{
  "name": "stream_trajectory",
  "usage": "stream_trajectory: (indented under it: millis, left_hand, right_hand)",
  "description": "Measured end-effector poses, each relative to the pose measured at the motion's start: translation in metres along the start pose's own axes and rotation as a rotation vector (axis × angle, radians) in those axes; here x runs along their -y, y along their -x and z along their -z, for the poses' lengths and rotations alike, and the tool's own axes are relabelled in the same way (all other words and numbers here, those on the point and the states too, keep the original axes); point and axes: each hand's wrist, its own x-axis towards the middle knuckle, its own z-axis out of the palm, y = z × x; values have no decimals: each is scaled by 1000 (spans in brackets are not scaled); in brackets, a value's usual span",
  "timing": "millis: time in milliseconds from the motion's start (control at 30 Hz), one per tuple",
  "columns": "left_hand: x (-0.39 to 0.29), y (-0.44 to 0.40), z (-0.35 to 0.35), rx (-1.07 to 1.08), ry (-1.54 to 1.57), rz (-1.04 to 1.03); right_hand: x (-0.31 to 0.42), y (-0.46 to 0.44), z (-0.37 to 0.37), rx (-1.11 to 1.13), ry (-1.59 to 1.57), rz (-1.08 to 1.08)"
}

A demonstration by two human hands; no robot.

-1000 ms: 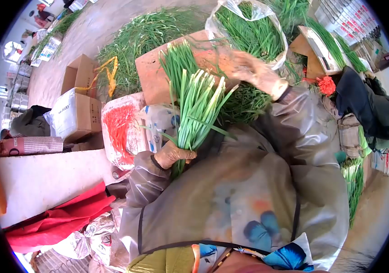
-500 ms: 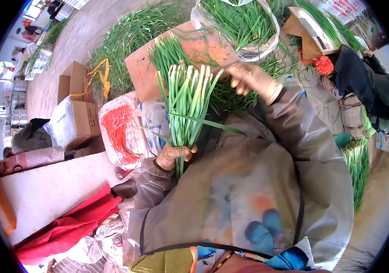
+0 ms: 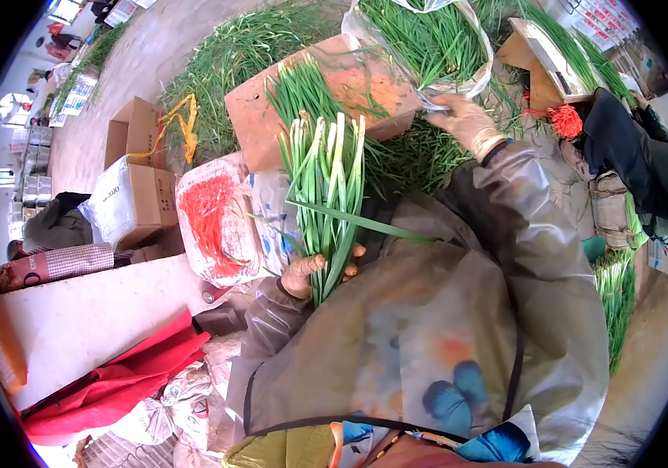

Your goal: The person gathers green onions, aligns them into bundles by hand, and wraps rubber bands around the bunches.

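Wrapped round the lower part of a bunch of green stalks (image 3: 326, 179) is my left hand (image 3: 303, 274); the pale cut ends point up and one long leaf sticks out to the right. My right hand (image 3: 467, 125), gloved, is at the right end of an orange-brown board (image 3: 252, 117), near the rim of a clear plastic bag (image 3: 484, 76) full of green stalks. Its fingers are bent together, and what they hold, if anything, is too small to name. More loose stalks (image 3: 303, 86) lie on the board, behind the bunch.
Red ties (image 3: 207, 222) lie on a white sack to the left, beside an open cardboard box (image 3: 151, 199). A heap of greens (image 3: 232, 58) covers the floor ahead. At the right are a red tie bundle (image 3: 565, 122) and dark clothing (image 3: 623, 156).
My right hand has moved away from the bunch, up and right to the board's end by the bag. The bunch in my left hand is more upright, its tops closer together.
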Motion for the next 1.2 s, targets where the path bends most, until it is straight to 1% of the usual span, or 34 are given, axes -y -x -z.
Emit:
stream_trajectory:
  millis: [33,67,100,167,233,267,300,367,400,433,500,533,567,600,633,667,700,767,800,833,900,967,1033,1133,1167,1200]
  left_hand:
    - [1,-2,3,16,-29,-2]
    - [3,-5,4,32,10,27]
    - [3,-7,-1,35,12,34]
    - [0,-10,-14,-22,-11,33]
    - [5,-7,-4,-9,52,24]
    - [7,-4,0,-132,-70,-39]
    - [9,-2,2,-257,-189,-97]
    - [8,-3,-3,-299,-208,-112]
    - [6,-5,-6,-337,-229,-122]
    - [6,-8,-8,-374,-250,-129]
    - [6,-14,-7,-326,-306,-90]
    - [5,-18,-12,-307,-330,-78]
    - [4,-21,-16,-286,-358,-71]
    - [7,-24,-16,-233,-401,-127]
    - [7,-24,-16,-231,-402,-129]
    - [7,-23,-16,-231,-305,-161]
    - [9,-21,-15,-235,-201,-194]
    - [15,-15,2,-237,-169,-182]
    - [17,-13,7,-238,-129,-155]
    - [20,-13,12,-235,-92,-129]
    - [25,-15,18,-252,-89,-157]
    - [25,-16,8,-304,-291,-269]
    - [22,-18,3,-270,-237,-247]
    - [28,-20,12,-229,-289,-291]
    - [28,-18,9,-229,-289,-291]
    - [28,-18,2,-286,-288,-324]
  right_hand:
    - [15,0,-13,130,-327,-62]
    - [31,0,-27,253,-656,-128]
    - [59,6,-24,393,-816,-172]
    - [49,6,-54,388,-1147,-145]
    - [31,6,-59,369,-1173,-100]
    - [19,7,-64,385,-1149,4]
    - [6,7,-65,396,-1147,7]
    - [0,5,-58,102,-957,-138]
    - [-2,4,-53,-59,-1072,-160]
    - [18,3,-32,-61,-1032,-176]
    - [58,1,-17,39,-931,121]
    - [59,-6,-28,74,-594,193]
    - [76,-4,-22,78,-269,279]
    - [79,-6,-26,164,-357,200]
    - [81,-8,-30,253,-445,123]
    - [82,-7,-28,216,-363,103]
    - [83,-2,-24,186,-396,121]
    - [65,5,-32,212,-655,147]
    - [59,11,-29,254,-890,131]
    - [58,15,-27,305,-1055,81]
    - [54,18,-28,293,-1149,78]
    - [53,18,-29,278,-1130,91]
    - [54,19,-27,257,-1110,114]
    - [50,23,-24,310,-833,109]
    - [43,22,-24,310,-833,109]
    - [34,21,-24,329,-509,175]
